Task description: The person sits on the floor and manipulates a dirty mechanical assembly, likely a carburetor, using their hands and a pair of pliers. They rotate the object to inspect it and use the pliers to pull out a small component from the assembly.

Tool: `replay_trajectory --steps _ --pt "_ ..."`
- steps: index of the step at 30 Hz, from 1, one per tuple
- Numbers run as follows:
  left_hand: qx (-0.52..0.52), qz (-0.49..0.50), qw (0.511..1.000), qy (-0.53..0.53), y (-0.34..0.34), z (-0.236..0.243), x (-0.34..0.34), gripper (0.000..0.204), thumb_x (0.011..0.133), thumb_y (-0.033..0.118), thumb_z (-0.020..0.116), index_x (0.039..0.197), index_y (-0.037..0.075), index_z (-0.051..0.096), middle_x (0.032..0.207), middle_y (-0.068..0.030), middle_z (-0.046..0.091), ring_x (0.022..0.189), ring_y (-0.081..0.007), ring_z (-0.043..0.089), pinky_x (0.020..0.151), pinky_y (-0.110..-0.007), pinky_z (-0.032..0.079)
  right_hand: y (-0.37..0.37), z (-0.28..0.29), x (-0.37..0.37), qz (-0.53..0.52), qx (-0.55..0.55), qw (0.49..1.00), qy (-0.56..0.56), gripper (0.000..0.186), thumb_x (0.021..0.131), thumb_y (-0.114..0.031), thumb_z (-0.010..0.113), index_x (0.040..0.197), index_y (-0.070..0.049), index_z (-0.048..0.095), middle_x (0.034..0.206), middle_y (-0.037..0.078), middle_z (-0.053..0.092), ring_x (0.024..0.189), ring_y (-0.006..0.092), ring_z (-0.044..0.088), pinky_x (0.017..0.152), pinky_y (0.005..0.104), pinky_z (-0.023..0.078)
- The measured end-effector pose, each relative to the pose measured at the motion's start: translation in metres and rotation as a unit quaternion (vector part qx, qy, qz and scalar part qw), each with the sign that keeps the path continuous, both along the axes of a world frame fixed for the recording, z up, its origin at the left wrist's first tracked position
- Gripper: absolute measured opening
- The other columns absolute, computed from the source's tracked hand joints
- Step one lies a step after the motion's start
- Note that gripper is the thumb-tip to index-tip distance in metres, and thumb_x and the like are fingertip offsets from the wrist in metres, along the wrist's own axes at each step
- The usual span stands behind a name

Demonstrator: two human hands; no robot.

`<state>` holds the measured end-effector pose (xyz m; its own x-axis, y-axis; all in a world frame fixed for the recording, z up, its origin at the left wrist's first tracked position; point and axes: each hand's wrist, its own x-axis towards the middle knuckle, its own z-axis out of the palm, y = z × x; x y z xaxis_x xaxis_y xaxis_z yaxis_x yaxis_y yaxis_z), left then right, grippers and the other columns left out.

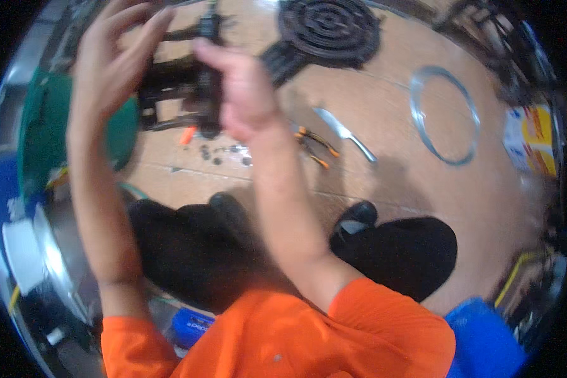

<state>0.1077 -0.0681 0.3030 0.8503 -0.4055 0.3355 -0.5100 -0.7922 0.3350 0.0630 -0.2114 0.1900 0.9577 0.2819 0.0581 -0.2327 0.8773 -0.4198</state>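
Observation:
My right hand [242, 94] grips a black metal frame [170, 88] at upper left. My left hand [116, 57] is raised at its left side, fingers partly bent and smeared by motion, so its hold is unclear. A round cast-iron burner with a long arm [327, 28] lies behind; I cannot tell if it joins the frame. Below the frame, small dark parts [208, 151] and an orange item [188, 134] lie on the tiled floor [397, 157]. Orange-handled pliers [318, 142] and a knife with a pale blade [343, 132] lie right of my right forearm.
A silver wire coil [444, 157] lies at right, beside a yellow-and-white package [529, 138] and dark metal frames [510, 57]. A green board [47, 120] and a white container [22, 252] stand at left. A blue plastic item [482, 337] is at lower right. My legs are below my hands.

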Motion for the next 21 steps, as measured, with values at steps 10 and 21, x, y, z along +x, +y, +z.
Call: replay_trajectory --steps 10,21 --pt "0.051 -0.141 0.987 -0.063 -0.007 0.021 -0.007 0.03 0.086 0.016 0.07 0.11 -0.002 0.069 0.132 -0.0154 0.06 0.126 -0.0274 0.054 0.106 -0.037 0.038 -0.011 0.016 -0.004 -0.009 0.034 0.999 -0.028 0.029 0.1 -0.017 0.049 0.124 -0.001 0.054 0.111 0.013 0.066 0.1 0.0224 0.067 0.086 0.036 0.056" --pt "-0.06 -0.226 0.972 -0.017 -0.009 0.017 -0.009 0.02 0.082 0.006 0.072 0.1 -0.003 0.068 0.109 -0.0124 0.066 0.108 -0.0232 0.061 0.1 -0.035 0.044 -0.023 0.017 -0.01 -0.035 0.042 0.997 -0.051 0.028 0.1 -0.014 0.051 0.126 -0.002 0.052 0.113 0.011 0.065 0.102 0.0214 0.066 0.09 0.0357 0.055"
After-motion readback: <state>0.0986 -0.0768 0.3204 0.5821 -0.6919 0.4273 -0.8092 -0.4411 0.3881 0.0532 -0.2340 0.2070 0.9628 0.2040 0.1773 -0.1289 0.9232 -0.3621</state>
